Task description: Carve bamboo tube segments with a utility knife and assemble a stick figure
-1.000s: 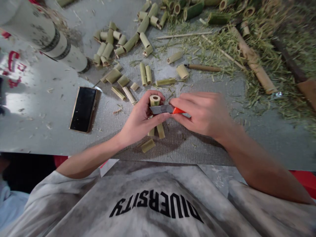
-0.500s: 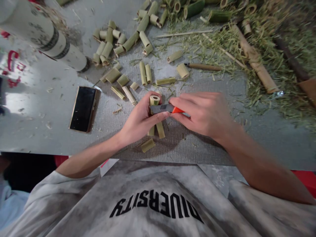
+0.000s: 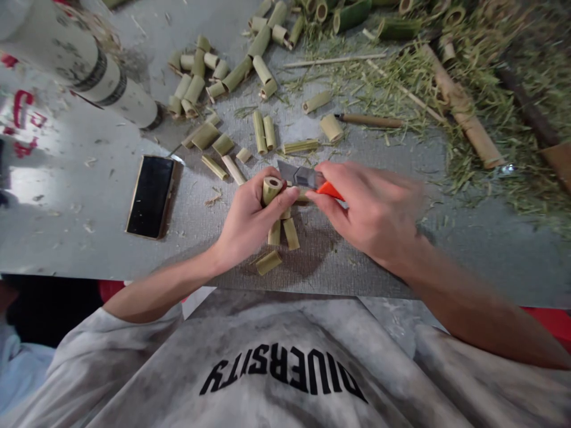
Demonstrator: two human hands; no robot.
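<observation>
My left hand (image 3: 252, 214) is closed around a short bamboo tube (image 3: 272, 188), its hollow end showing above the fingers. In my right hand (image 3: 366, 205) is a utility knife (image 3: 329, 189) with an orange handle and a wide grey blade. The blade points left, just beyond my left fingertips and apart from the tube's open end. Just below my left thumb, split bamboo pieces (image 3: 291, 234) lie on the table, partly covered by the hand. Another split piece (image 3: 269, 263) rests closer to the table's front edge.
A phone (image 3: 150, 196) lies at left, near a tall white patterned cylinder (image 3: 134, 101). Cut bamboo tubes (image 3: 238, 74) are joined in a cluster at the back. A thin wooden-handled tool (image 3: 372, 120) lies beyond my right hand. Bamboo shavings (image 3: 482, 137) heap at the right around a thick stick (image 3: 466, 113).
The knife blade has moved up and away from the bamboo tube, and now angles past the left fingertips. My left hand has shifted slightly left, tilting the tube.
</observation>
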